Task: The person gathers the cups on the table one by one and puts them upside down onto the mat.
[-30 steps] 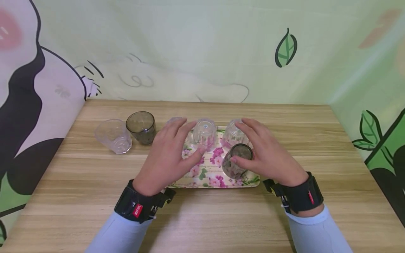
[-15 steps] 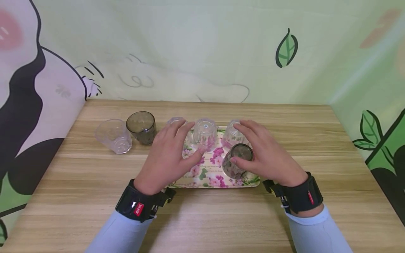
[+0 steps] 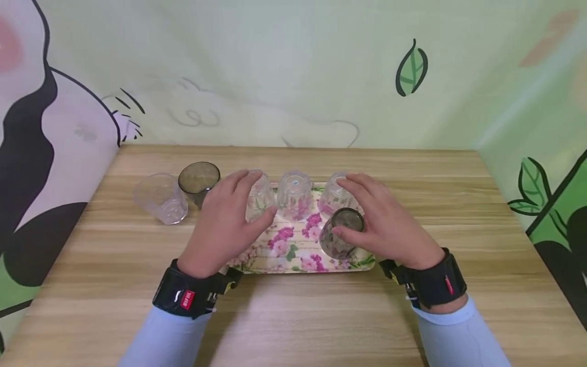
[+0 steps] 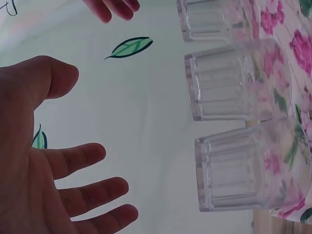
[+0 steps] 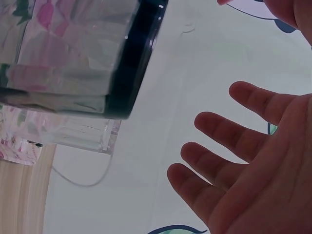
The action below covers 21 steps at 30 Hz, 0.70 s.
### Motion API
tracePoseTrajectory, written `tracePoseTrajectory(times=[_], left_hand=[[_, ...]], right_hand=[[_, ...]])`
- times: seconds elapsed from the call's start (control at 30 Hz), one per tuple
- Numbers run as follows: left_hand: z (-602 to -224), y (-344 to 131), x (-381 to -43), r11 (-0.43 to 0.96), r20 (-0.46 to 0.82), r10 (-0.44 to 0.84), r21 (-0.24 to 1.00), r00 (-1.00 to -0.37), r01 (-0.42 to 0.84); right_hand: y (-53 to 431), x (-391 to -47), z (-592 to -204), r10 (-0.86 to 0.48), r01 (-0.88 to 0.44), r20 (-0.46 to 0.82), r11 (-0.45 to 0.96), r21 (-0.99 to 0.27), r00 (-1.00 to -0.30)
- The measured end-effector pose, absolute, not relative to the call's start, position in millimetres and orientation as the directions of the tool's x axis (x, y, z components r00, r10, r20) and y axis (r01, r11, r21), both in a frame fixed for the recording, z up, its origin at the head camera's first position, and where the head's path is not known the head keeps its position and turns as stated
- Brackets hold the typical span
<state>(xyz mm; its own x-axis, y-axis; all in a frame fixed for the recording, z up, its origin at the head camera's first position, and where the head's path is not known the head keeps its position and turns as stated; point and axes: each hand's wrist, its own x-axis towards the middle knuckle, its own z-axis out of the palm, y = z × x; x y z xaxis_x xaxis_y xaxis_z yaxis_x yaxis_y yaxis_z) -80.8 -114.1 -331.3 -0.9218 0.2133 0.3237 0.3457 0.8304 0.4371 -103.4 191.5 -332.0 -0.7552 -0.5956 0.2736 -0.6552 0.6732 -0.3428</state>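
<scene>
My left hand, fingers spread and holding nothing, hovers over the left end of a flowered tray. In the left wrist view, three clear tumblers stand bottom-up in a row, apart from that hand: a left one, a middle one and a right one. My right hand hangs relaxed above the tray's right end, its thumb overlapping a smoky grey tumbler in the head view. That tumbler is also bottom-up, and the right wrist view shows the fingers apart from it.
Left of the tray, a clear tumbler and a smoky grey tumbler stand upright on the wooden table. My left hand partly hides the grey one. A printed cloth wall rises behind the table.
My left hand has moved left, uncovering more of the left clear tumbler and tray and covering part of the upright grey tumbler. My right hand stays nearly in place. The head view has shifted slightly.
</scene>
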Motion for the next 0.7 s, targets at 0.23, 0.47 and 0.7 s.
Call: tracePoseTrajectory(times=[0.23,0.47,0.7], left_hand=[[-334.3,-129.6,-85.0,0.85,0.319,0.171,0.431,-0.932,0.303],[-336.4,-139.3,-93.1,0.925,0.357,0.157,0.275,-0.921,0.263],[-337.5,-151.2,-100.3,0.919,0.317,0.141,0.311,-0.938,0.244]], right_hand=[[188.9,-104.8,-333.7,-0.596,-0.646,0.252,0.677,-0.353,-0.762],[191.1,-105.4,-334.1,-0.595,-0.646,0.254,0.674,-0.359,-0.763],[190.3,-105.6,-331.2,-0.566,-0.606,0.224,0.696,-0.386,-0.793]])
